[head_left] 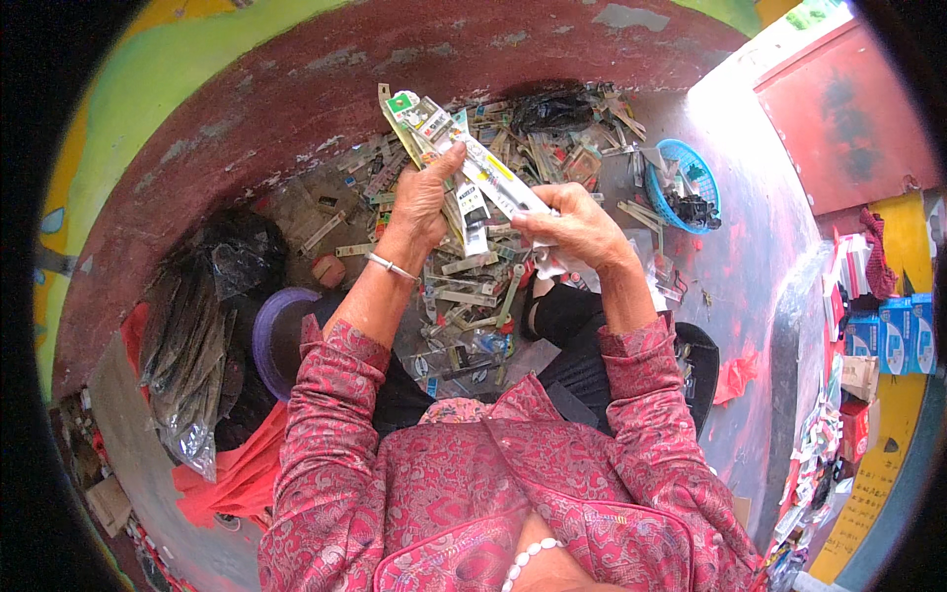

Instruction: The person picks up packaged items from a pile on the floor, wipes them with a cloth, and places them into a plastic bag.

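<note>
My left hand (422, 202) is closed round a fanned bunch of long, slim packages (402, 120), white and clear with green and yellow parts. Their upper ends stick out past the thumb, and others hang below the fingers. One slim white package with a yellow stripe (493, 176) slants from the bunch down to my right hand (580, 229), whose thumb and fingers pinch its lower end. A dark, thin item shows through its clear front; I cannot tell its kind. Beneath both hands, a heap of similar slim packages (469, 293) covers the floor.
A blue basket (712, 187) with dark items stands at the right. Black plastic bags (247, 259), a purple-rimmed round thing (268, 340) and red cloth or plastic (242, 469) lie left. The painted wall (247, 109) curves behind the heap; blue boxes (896, 333) are far right.
</note>
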Demonstrator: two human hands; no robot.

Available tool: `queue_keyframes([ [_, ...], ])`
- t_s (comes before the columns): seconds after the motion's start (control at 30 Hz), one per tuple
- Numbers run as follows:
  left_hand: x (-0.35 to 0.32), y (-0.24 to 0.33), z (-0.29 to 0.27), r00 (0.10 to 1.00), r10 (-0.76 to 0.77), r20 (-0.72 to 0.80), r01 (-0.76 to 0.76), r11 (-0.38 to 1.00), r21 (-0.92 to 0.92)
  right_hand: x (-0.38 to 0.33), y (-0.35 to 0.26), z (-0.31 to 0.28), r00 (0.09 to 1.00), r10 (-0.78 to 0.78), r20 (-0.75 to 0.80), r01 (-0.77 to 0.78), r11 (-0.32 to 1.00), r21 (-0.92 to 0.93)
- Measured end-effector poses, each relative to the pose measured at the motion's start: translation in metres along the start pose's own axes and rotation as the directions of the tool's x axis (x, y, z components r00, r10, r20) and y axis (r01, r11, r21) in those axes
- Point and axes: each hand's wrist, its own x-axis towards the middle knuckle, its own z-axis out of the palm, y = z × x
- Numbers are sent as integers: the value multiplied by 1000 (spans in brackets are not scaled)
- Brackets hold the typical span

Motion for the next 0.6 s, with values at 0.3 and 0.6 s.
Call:
queue_keyframes([
  [0.3,-2,-16,7,993,119,-20,-111,965,236,1,-2,18,752,-566,-337,-59,451,-890],
  [0.6,-2,-20,3,966,-86,243,80,996,31,4,8,66,851,-496,-173,-170,52,-984],
])
